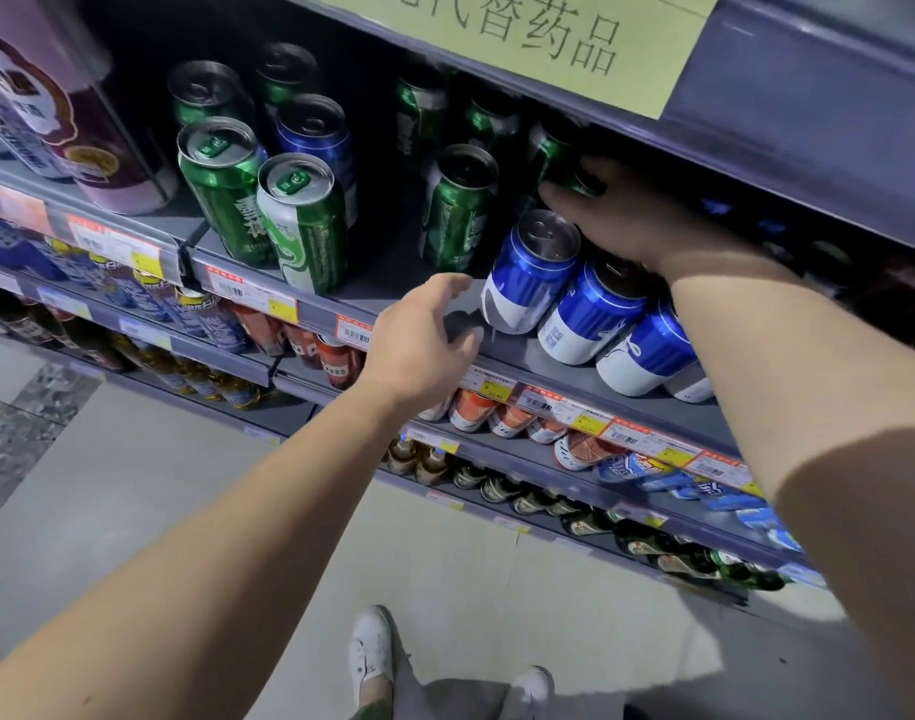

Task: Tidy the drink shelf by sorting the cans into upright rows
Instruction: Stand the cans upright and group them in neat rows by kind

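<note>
Cans on this drink shelf [528,350] are a proper mix right now. Far left there's a big purple can [96,148], then a cluster of tall green beer cans [221,194] standing upright near the front edge, with a green-and-white one [304,226] just beside them and a blue can [317,132] tucked behind. More green cans sit further back in the dark, and one green can [458,210] stands alone in the middle gap.

Left hand [424,345] hovers over the shelf lip near the price tags [252,296], fingers loosely curled and holding nothing as far as I can see.

Next over is a row of blue-and-white cans [533,275] along the front edge; in this wide-angle view they look tilted, so I can't say how squarely they stand. Right hand [647,220] reaches over them deep into the shelf, fingers wrapped around a green can [574,179] at the back, under the shelf above.

Biggest risk imo: that right forearm passes right over the blue-and-white row. Pull the green can out carelessly and the wrist could clip one, and they're packed touching each other, so one tipping could knock the rest off the front edge. Tight headroom under the upper shelf could also snag the can on the way out.
</note>
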